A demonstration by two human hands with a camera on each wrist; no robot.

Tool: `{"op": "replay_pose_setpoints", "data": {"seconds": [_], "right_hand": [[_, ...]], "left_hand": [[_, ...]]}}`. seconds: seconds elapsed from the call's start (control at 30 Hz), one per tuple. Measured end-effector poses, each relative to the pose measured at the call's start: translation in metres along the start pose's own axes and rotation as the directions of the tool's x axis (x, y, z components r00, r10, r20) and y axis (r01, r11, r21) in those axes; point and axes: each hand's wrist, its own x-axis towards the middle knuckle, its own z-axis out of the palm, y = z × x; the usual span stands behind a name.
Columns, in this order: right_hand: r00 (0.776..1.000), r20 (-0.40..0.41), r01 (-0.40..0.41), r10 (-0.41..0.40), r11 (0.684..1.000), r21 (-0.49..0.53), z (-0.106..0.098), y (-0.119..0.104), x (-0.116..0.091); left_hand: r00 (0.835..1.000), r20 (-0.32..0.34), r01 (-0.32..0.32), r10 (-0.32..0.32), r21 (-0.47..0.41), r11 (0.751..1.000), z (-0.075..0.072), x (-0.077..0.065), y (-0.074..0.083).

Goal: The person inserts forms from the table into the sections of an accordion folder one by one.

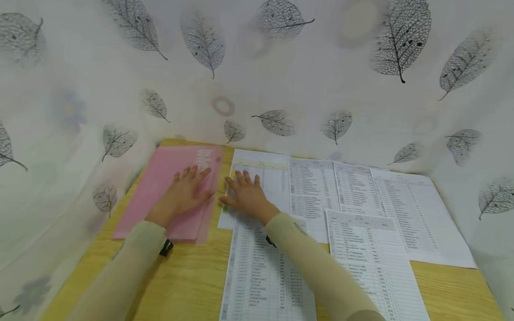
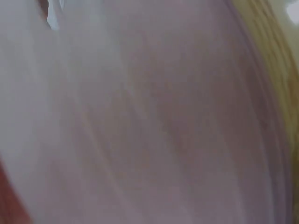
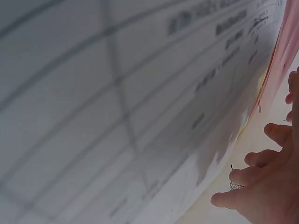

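My left hand (image 1: 180, 196) lies with spread fingers on a pink plastic folder (image 1: 148, 196) at the left of the table. In the left wrist view the folder's glossy surface (image 2: 154, 116) fills most of the picture, and the fingers are not clearly seen. My right hand (image 1: 248, 196) is spread over a printed sheet (image 1: 275, 180) with coloured tabs along its left edge. The right wrist view has those fingers spread at the lower right, beside a ruled, printed page (image 3: 117, 116). Neither hand grips anything; whether the right palm touches the paper I cannot tell.
Several printed table sheets (image 1: 405, 209) overlap across the right half of the wooden table (image 1: 188, 272). One long sheet (image 1: 261, 276) lies under the right forearm, another (image 1: 373, 254) to its right. A leaf-patterned white curtain (image 1: 257, 89) rises behind and at both sides.
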Motion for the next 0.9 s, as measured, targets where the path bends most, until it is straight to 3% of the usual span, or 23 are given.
{"op": "replay_pose_setpoints", "data": {"seconds": [0.33, 0.9], "right_hand": [[0.998, 0.055, -0.031, 0.035, 0.997, -0.064, 0.008, -0.014, 0.01], [0.986, 0.164, -0.027, 0.04, 0.997, -0.078, 0.005, -0.027, 0.018]], "left_hand": [[1.0, 0.005, 0.003, -0.004, 0.013, 1.0, 0.006, -0.003, -0.004], [0.999, 0.035, 0.002, -0.002, -0.004, 1.0, 0.006, -0.004, -0.001]]}}
